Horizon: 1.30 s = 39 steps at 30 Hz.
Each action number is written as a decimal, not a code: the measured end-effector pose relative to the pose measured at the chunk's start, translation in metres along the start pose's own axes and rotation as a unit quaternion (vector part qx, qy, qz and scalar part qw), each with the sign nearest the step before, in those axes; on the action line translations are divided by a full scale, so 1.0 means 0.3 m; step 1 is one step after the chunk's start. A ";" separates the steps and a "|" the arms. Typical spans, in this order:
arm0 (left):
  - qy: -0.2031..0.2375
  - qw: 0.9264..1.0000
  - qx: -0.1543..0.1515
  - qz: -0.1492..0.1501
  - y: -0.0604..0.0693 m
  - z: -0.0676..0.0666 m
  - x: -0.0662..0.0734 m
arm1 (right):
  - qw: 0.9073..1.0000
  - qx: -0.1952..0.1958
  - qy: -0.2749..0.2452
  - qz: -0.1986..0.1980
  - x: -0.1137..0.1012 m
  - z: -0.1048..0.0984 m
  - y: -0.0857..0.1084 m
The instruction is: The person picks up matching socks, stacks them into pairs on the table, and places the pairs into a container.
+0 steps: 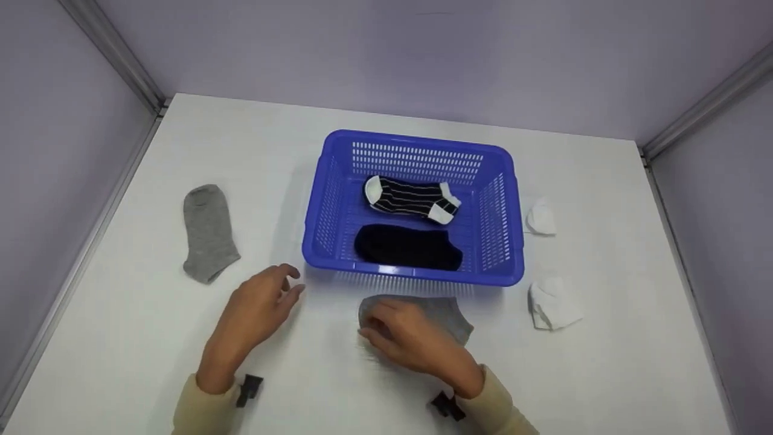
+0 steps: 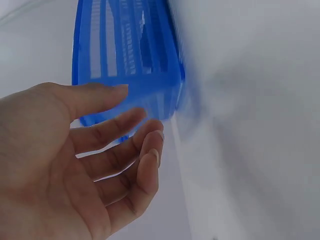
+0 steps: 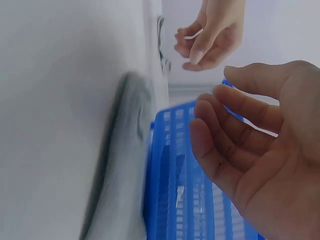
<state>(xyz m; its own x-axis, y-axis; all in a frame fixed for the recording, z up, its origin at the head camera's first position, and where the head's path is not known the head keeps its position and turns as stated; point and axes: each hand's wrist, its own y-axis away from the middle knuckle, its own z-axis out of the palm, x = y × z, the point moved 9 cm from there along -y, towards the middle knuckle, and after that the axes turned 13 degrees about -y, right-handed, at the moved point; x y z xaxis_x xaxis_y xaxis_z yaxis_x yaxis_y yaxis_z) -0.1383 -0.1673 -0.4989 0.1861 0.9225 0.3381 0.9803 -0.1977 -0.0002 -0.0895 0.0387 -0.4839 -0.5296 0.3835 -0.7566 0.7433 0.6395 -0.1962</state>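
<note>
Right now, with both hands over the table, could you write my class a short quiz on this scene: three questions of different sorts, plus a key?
1. Multiple choice: in the head view, what color is the sock partly covered by the right hand?
a) white
b) gray
c) black

2. True or false: the left hand is gripping a sock.

3. Count: how many white bundles lie to the right of the basket?

Key:
1. b
2. False; the left hand holds nothing.
3. Two
</note>
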 end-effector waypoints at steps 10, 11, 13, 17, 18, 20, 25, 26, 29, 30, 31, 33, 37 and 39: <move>0.039 0.997 0.055 -0.031 -0.029 -0.132 -0.206 | 0.993 -0.085 -0.076 0.006 -0.082 0.133 -0.197; 0.054 0.996 0.057 -0.032 -0.031 -0.138 -0.225 | 0.992 -0.091 -0.082 0.010 -0.084 0.144 -0.216; 0.082 0.994 0.060 -0.037 -0.032 -0.147 -0.265 | 0.989 -0.103 -0.103 0.020 -0.087 0.172 -0.253; 0.112 0.990 0.052 -0.069 -0.036 -0.156 -0.342 | 0.976 -0.111 -0.178 0.057 -0.074 0.232 -0.327; 0.111 0.989 0.050 -0.083 -0.041 -0.157 -0.362 | 0.972 -0.105 -0.200 0.069 -0.067 0.244 -0.347; 0.109 0.986 0.038 -0.118 -0.053 -0.155 -0.405 | 0.960 -0.086 -0.245 0.102 -0.044 0.267 -0.385; 0.095 0.971 -0.010 -0.221 -0.085 -0.117 -0.523 | 0.919 -0.024 -0.336 0.205 0.032 0.323 -0.472; 0.092 0.967 -0.021 -0.237 -0.086 -0.107 -0.545 | 0.912 -0.014 -0.342 0.225 0.046 0.335 -0.489; 0.086 0.956 -0.049 -0.276 -0.083 -0.077 -0.602 | 0.892 0.008 -0.355 0.280 0.085 0.373 -0.535; 0.085 0.953 -0.053 -0.288 -0.078 -0.070 -0.618 | 0.886 0.015 -0.361 0.292 0.095 0.387 -0.550; 0.085 0.949 -0.054 -0.298 -0.073 -0.065 -0.632 | 0.876 0.023 -0.374 0.302 0.104 0.403 -0.566; 0.083 0.945 -0.051 -0.311 -0.064 -0.059 -0.655 | 0.854 0.043 -0.410 0.316 0.122 0.435 -0.595; 0.083 0.942 -0.043 -0.321 -0.063 -0.052 -0.673 | 0.785 0.099 -0.519 0.323 0.148 0.488 -0.638; 0.089 0.942 -0.048 -0.320 -0.070 -0.042 -0.667 | 0.754 0.125 -0.559 0.321 0.159 0.503 -0.648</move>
<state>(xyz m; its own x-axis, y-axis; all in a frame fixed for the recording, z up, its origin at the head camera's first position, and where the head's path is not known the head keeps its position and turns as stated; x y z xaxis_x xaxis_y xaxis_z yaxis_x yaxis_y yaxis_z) -0.1970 -0.3518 -0.5546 -0.4625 0.7951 0.3923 0.8763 0.3426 0.3387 -0.1976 -0.1678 -0.5759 0.5444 -0.3310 -0.7708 0.8275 0.3624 0.4289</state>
